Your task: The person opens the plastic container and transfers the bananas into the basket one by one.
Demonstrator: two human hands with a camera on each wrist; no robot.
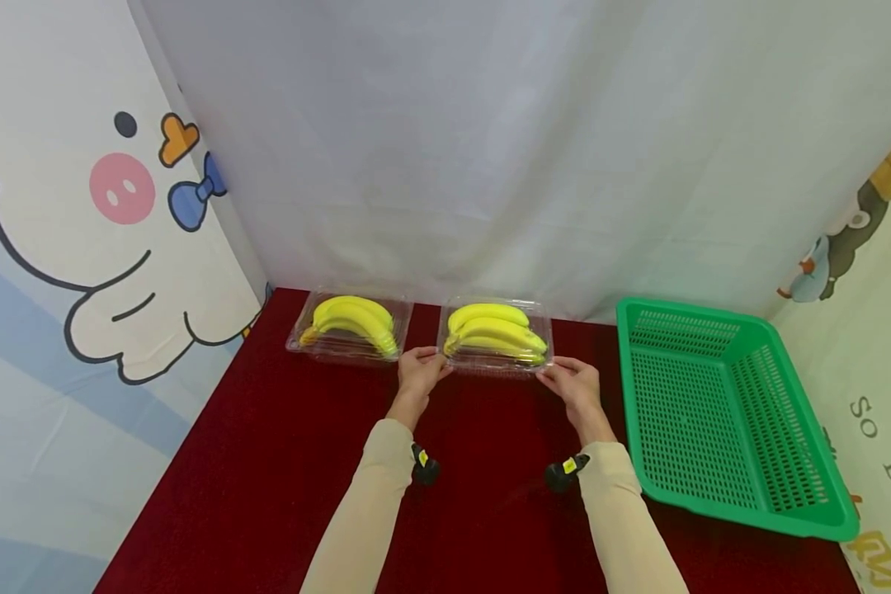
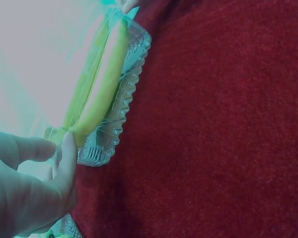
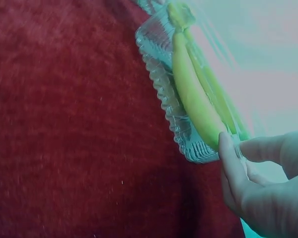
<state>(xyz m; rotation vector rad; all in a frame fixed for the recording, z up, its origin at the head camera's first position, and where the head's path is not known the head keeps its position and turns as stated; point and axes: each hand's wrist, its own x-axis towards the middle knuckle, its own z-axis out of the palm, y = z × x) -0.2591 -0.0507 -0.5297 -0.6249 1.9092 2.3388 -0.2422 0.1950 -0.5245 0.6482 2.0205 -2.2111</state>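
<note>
A clear plastic clamshell box of bananas (image 1: pixel 496 337) sits on the red cloth near the back. My left hand (image 1: pixel 421 369) pinches its near left corner, thumb on top, and my right hand (image 1: pixel 573 381) pinches its near right corner. The left wrist view shows the thumb (image 2: pixel 67 153) against the box's ribbed rim (image 2: pixel 120 116). The right wrist view shows the same on the other end, thumb (image 3: pixel 228 153) at the box's rim (image 3: pixel 174 114). A second box of bananas (image 1: pixel 351 327) lies to the left, untouched.
A green plastic basket (image 1: pixel 735 412) stands at the right on the red tablecloth (image 1: pixel 267 462). White curtain behind; printed cartoon panels close in the left and right sides.
</note>
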